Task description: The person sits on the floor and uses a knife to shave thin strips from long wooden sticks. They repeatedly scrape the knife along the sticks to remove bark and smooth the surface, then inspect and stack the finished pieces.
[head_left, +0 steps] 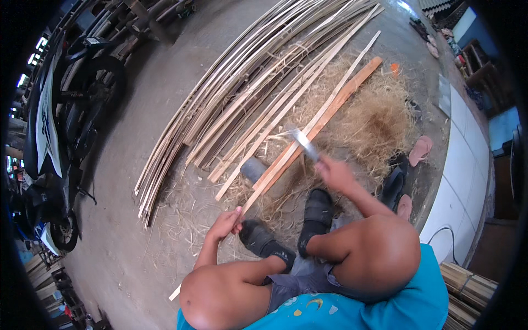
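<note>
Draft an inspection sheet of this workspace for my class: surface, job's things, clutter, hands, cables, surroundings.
Surface: grey floor, partly strewn with shavings.
Job's things: pale strip along a brown board; metal blade over them; long strips piled alongside.
Clutter: shavings heaped right of the board; pink sandals beyond.
Hands: left hand fingers hold the pale strip's near end; right hand grips the blade.
Cables: thin black cable, right.
Surroundings: motorbike, left.

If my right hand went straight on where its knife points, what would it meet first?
Probably the reddish-brown board, then the pale strip lying along it. The knife in the right hand reaches over the board, but depth is unclear, so the hand might pass above.
</note>
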`<state>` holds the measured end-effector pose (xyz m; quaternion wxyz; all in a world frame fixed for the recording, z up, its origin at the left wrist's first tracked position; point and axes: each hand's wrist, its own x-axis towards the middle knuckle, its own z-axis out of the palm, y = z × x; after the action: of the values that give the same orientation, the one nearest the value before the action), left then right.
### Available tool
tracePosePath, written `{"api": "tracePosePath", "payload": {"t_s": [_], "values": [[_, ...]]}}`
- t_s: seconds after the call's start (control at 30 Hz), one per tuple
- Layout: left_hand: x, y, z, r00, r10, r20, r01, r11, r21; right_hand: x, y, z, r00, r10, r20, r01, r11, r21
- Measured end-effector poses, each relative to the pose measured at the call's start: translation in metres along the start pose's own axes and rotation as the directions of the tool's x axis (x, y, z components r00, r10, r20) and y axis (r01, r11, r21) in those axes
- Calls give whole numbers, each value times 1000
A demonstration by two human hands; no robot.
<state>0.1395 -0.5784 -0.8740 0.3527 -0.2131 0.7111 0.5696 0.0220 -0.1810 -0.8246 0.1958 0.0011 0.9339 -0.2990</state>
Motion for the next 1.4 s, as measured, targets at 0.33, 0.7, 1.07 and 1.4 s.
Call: {"api": "tracePosePath", "payload": {"t_s": [0.33, 0.7, 1.07, 1.4], "values": [[-20, -42, -23, 997, 43, -57, -35, 990, 140, 24, 45, 10, 976, -160, -148, 155, 987, -48], [13, -10, 2, 919, 371, -129, -305, 881, 362, 34, 61, 2, 927, -312, -208, 267, 939, -218], [-4, -43, -41, 949, 258, -182, -178, 913, 367, 20, 68, 12, 730, -655, -195, 437, 667, -603], [-42, -63, -58, 955, 236, -177, -144, 896, 419, 47, 133, -39, 954, -202, -221, 139, 952, -271]]}}
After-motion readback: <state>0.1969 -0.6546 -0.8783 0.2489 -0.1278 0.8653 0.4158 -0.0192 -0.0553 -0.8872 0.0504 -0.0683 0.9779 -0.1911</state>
